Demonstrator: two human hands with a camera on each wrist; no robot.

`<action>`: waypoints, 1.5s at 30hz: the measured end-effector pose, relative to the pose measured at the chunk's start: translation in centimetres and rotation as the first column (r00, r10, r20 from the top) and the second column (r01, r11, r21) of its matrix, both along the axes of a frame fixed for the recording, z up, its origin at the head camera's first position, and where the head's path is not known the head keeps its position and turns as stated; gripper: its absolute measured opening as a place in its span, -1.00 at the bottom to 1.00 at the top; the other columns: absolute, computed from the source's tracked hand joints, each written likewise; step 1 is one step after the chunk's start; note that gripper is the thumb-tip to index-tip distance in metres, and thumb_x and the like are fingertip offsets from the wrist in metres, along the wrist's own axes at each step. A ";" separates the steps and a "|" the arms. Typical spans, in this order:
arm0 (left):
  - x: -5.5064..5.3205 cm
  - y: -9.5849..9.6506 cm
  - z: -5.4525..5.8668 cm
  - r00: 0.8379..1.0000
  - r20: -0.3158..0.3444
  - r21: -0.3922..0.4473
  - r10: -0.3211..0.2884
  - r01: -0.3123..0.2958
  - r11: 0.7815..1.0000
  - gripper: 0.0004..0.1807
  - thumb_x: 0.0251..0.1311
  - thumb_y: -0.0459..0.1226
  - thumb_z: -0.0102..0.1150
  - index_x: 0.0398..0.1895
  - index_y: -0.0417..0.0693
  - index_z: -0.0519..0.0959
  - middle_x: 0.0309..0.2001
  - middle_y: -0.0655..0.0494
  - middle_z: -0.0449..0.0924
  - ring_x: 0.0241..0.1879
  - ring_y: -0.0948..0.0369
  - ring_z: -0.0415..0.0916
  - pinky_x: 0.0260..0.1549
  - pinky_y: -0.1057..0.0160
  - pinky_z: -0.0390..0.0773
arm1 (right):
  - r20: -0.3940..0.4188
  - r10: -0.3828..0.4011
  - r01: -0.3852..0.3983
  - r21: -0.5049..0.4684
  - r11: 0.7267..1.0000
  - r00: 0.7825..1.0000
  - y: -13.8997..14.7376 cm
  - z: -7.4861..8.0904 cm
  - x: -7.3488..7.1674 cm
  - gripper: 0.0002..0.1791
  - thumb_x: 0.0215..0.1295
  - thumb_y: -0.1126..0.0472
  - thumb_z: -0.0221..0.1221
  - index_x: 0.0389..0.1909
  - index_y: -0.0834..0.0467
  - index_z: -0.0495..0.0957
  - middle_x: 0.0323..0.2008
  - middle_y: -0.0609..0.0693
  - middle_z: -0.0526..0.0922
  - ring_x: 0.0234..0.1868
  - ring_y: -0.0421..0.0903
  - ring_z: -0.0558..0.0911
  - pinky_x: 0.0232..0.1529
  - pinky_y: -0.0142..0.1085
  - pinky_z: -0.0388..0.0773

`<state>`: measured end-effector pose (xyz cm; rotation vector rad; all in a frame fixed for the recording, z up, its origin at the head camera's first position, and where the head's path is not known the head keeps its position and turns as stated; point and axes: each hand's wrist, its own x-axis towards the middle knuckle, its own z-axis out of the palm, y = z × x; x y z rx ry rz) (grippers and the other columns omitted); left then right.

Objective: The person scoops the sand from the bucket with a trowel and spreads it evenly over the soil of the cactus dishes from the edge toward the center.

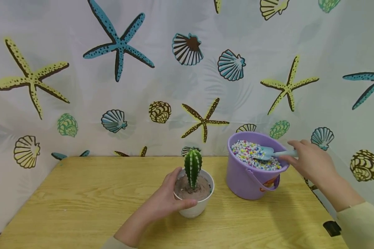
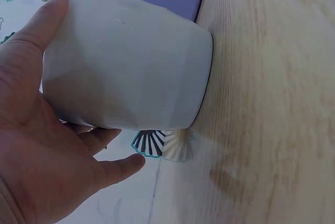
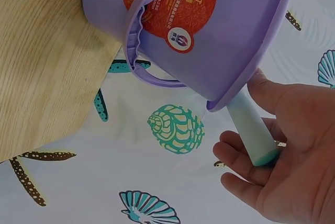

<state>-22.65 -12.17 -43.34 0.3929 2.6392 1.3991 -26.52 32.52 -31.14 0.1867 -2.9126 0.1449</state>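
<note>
A green cactus (image 1: 192, 167) stands upright in brown soil inside a white flowerpot (image 1: 195, 208) on the table. My left hand (image 1: 165, 200) grips the pot's side, thumb at the near rim and fingers along its left side; the left wrist view shows the pot's smooth wall (image 2: 128, 62) up close. To the right is a purple bucket (image 1: 240, 178) filled with small multicoloured beads (image 1: 244, 151). My right hand (image 1: 314, 160) holds the light blue handle of a toy shovel (image 1: 268, 152), whose blade lies among the beads. In the right wrist view the handle (image 3: 251, 130) slants past the bucket rim.
The wooden table (image 1: 96, 200) reaches back to a white cloth (image 1: 137, 90) printed with starfish and shells. A small black object (image 1: 332, 228) sits at the table's right edge. The bucket's handle (image 3: 133, 41) hangs down beside an orange-red label (image 3: 191, 9).
</note>
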 end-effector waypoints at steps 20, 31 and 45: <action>0.1 0.1 -0.7 1.000 0.018 0.008 0.003 -0.003 1.000 0.40 0.14 0.30 0.62 0.85 0.10 -0.07 0.75 -0.17 -0.01 0.63 -0.23 0.18 0.47 -0.39 0.35 | 0.009 0.014 -0.013 -0.037 0.999 1.000 0.9 0.4 0.1 -0.59 0.53 -0.05 0.41 -0.03 0.28 0.75 -0.26 0.14 0.76 -0.37 0.03 0.65 -0.46 -0.05 0.59; 0.1 0.0 -0.5 1.000 -0.003 0.016 0.006 -0.006 1.000 0.40 0.12 0.29 0.64 0.85 0.10 -0.05 0.75 -0.16 0.00 0.64 -0.23 0.17 0.49 -0.39 0.32 | -0.197 0.047 -0.042 0.030 0.999 0.979 1.1 1.3 1.1 -0.70 0.41 0.10 0.51 -0.05 0.25 0.76 -0.26 0.13 0.69 -0.28 0.17 0.68 -0.44 0.11 0.65; 0.2 0.0 -0.3 1.000 -0.007 0.021 -0.002 0.002 1.000 0.41 0.13 0.29 0.64 0.84 0.06 -0.06 0.74 -0.20 0.00 0.63 -0.25 0.17 0.48 -0.39 0.34 | -0.292 0.095 -0.071 0.092 0.993 0.952 1.2 2.9 1.8 -0.75 0.35 0.16 0.55 -0.09 0.21 0.77 -0.30 0.07 0.67 -0.31 0.12 0.66 -0.47 0.07 0.64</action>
